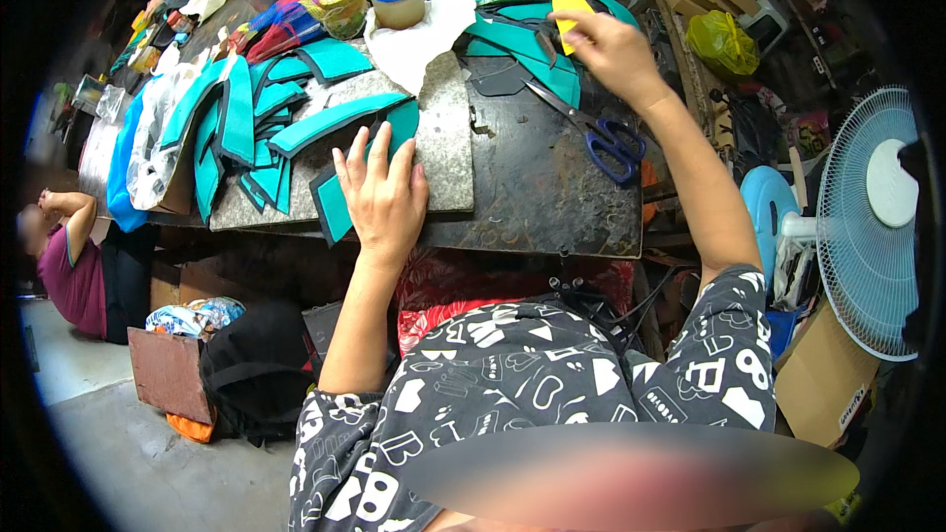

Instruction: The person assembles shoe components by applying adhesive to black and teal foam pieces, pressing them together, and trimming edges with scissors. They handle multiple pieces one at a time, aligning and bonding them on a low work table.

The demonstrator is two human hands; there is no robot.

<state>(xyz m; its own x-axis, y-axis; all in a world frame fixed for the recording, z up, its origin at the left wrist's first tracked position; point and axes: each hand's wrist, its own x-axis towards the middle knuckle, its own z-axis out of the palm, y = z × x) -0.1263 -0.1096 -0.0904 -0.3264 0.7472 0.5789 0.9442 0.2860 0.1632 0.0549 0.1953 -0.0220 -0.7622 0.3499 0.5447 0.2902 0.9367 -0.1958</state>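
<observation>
My left hand (382, 192) lies palm down with fingers stretched, over a teal foam-like piece with a dark edge (335, 205) on the grey speckled slab (448, 148). A longer curved teal strip (340, 126) runs just beyond its fingertips. My right hand (613, 54) is raised at the far right of the table, fingers closed on a flat yellow piece with a rounded end (571, 6). Beneath and beside it lie several more teal pieces (512, 37). Scissors with blue handles (613, 148) rest partly open on the dark tabletop, nearer me than that hand.
A blue-rimmed tub (398, 2) stands on white cloth beside a yellowish jar (341, 10). Teal strips (236, 113) pile at the slab's left. A blue fan (867, 222) stands at my right. Another person (79, 256) is at the far left.
</observation>
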